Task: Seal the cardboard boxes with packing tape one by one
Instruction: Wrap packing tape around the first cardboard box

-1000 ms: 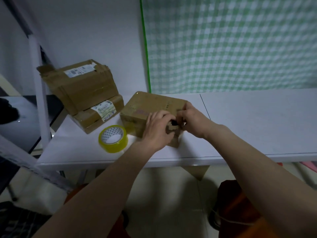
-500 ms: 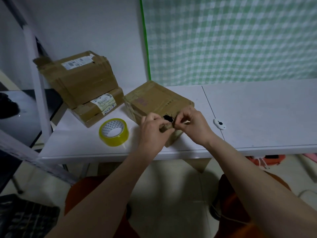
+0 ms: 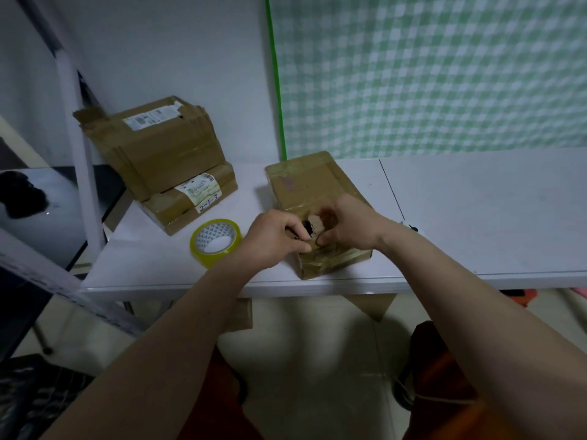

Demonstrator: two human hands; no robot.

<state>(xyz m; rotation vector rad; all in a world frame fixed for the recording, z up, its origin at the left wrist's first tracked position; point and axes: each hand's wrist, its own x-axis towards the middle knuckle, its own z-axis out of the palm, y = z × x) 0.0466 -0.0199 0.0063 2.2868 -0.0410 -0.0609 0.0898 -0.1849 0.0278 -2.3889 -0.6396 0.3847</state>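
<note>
A cardboard box (image 3: 313,192) is lying on the near part of the white table (image 3: 476,211), with a torn dark hole in its near top. The left hand (image 3: 275,239) and the right hand (image 3: 351,228) are meeting over that hole, both pinching at the box's torn edge with curled fingers. A yellow tape roll (image 3: 216,242) is lying flat just left of the hands. Two stacked boxes (image 3: 165,163) are sitting at the far left.

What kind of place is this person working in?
Probably a small home packing corner, not a warehouse. A plain white table stands against a wall hung with a green checked cloth. Labelled cardboard boxes are stacked beside a roll of tape.
</note>
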